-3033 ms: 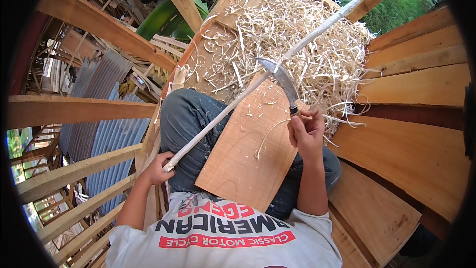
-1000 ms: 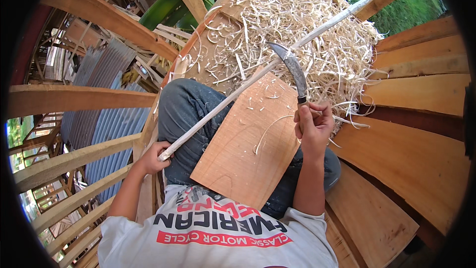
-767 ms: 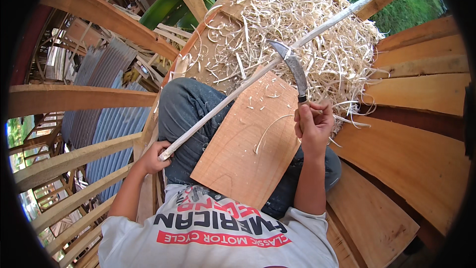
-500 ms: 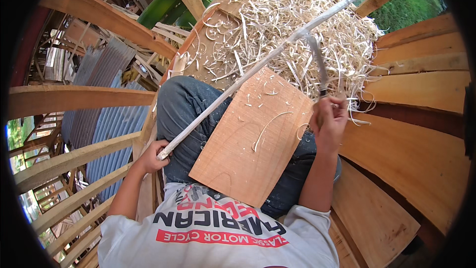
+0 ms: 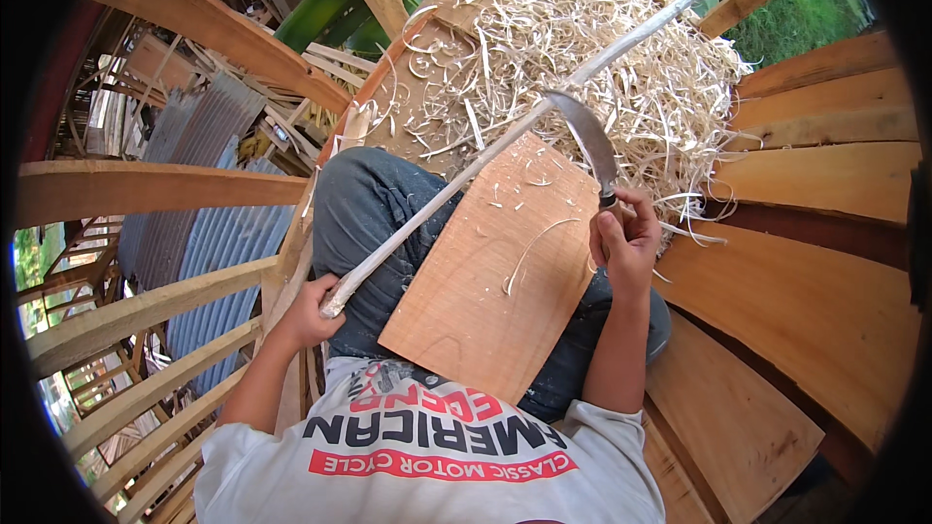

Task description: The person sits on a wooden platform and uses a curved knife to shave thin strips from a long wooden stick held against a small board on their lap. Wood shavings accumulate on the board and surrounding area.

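A long pale peeled stick (image 5: 454, 184) slants from near my left hip to the far right. My left hand (image 5: 309, 314) is closed round its near end. In my right hand (image 5: 626, 238) is the handle of a curved knife (image 5: 588, 136), gripped with the thumb along it. The blade points away from me, and its tip lies at the stick, past the middle; whether it touches I cannot tell. Across my lap rests a flat wooden board (image 5: 490, 277), partly under the stick, with a few thin curls of wood on it.
A thick heap of wood shavings (image 5: 602, 39) covers much of the plywood floor (image 5: 413, 121) ahead. Wooden slats (image 5: 165, 301) form a railing on the left, with corrugated metal sheets (image 5: 209, 233) beyond. Wide planks (image 5: 806, 291) stand along the right.
The knife has swung left and nearer, so its blade now shows broadside. My right hand has shifted slightly left and toward me. The stick's near end has moved a little right.
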`<action>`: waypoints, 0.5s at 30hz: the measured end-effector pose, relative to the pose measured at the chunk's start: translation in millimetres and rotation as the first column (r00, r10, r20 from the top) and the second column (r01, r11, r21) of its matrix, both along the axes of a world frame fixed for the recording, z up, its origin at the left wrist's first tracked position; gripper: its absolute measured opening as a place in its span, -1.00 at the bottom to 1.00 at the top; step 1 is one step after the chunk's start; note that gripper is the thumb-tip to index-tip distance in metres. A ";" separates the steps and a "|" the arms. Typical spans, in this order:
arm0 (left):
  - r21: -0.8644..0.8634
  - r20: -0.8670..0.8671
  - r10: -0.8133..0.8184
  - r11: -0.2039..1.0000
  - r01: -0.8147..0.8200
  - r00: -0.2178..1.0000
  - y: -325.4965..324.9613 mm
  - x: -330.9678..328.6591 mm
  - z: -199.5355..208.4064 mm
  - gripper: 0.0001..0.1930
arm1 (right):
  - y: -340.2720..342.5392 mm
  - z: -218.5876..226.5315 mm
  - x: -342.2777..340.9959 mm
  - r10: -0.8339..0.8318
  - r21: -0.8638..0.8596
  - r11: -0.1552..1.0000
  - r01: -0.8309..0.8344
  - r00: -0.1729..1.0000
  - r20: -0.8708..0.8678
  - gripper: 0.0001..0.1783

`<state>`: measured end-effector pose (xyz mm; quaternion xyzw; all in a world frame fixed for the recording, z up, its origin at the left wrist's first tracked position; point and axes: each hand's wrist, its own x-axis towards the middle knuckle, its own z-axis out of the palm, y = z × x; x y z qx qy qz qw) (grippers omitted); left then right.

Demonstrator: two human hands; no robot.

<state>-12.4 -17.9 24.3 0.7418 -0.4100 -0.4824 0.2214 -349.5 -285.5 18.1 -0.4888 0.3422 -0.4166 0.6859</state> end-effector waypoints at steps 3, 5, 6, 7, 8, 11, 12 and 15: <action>-0.050 0.158 -0.051 0.997 0.060 0.986 -1.6 -6.1 1.4 -0.73 | 15.8 5.0 14.8 0.106 -0.020 0.993 -0.112 0.973 -0.207 -0.72; -0.061 0.196 -0.005 0.998 0.018 0.981 -2.7 -13.4 2.1 -0.72 | 20.4 -1.5 28.2 0.022 -0.319 0.923 -0.214 0.859 -0.512 -0.73; -0.062 0.214 0.021 0.998 -0.008 0.977 -2.9 -16.9 4.3 -0.72 | 25.1 1.4 31.1 -0.080 -0.413 0.876 -0.251 0.767 -0.636 -0.73; -0.062 0.228 0.048 0.998 -0.035 0.972 -3.1 -20.9 6.2 -0.72 | 29.0 7.5 35.8 -0.097 -0.423 0.872 -0.248 0.759 -0.644 -0.74; -0.043 0.249 0.053 0.998 -0.044 0.967 -4.2 -23.7 9.4 -0.71 | 32.8 11.9 39.3 -0.113 -0.433 0.868 -0.245 0.750 -0.651 -0.75; -0.102 0.296 0.062 0.994 -0.033 0.953 -6.6 -28.3 9.7 -0.70 | 38.2 14.3 45.6 -0.132 -0.460 0.835 -0.302 0.702 -0.700 -0.77; -0.092 0.306 0.055 0.995 -0.028 0.951 -6.0 -28.7 9.2 -0.70 | 40.9 14.4 49.3 -0.122 -0.463 0.823 -0.330 0.692 -0.711 -0.77; -0.079 0.315 0.031 0.997 -0.006 0.949 -6.1 -27.0 8.1 -0.71 | 44.4 13.7 59.0 -0.163 -0.485 0.808 -0.334 0.665 -0.729 -0.78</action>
